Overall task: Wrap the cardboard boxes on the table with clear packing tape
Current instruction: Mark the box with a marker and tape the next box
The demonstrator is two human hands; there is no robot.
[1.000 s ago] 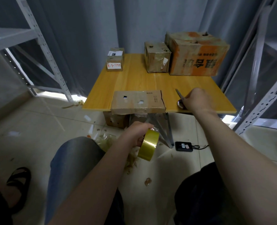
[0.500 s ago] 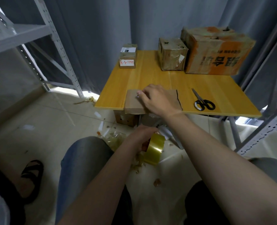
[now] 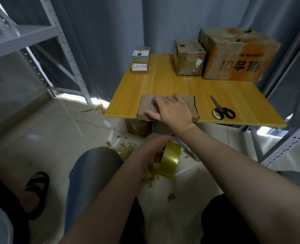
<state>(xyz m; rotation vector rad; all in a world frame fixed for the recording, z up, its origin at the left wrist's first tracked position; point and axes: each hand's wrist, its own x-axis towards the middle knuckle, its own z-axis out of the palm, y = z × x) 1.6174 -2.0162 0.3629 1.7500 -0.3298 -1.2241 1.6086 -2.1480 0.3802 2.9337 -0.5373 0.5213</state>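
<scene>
Since right hand (image 3: 170, 110) left scissors (image 3: 222, 110) and landed on flat cardboard box (image 3: 146, 106) at worktop (image 3: 181, 85) front edge, cutting looks done; box now pinned, likely for turning or next tape pass. Right grip apart, fingers flat on box top, thumb near front edge. Left hand (image 3: 152, 147) below worktop edge, grip clamped on tape roll (image 3: 170, 158). Scissors lie right of box, apart. Back row: small stacked boxes (image 3: 140, 60), medium box (image 3: 188, 59), large orange box (image 3: 237, 55), all closed, contents hidden. Floor box (image 3: 138, 127) under worktop, contents hidden.
</scene>
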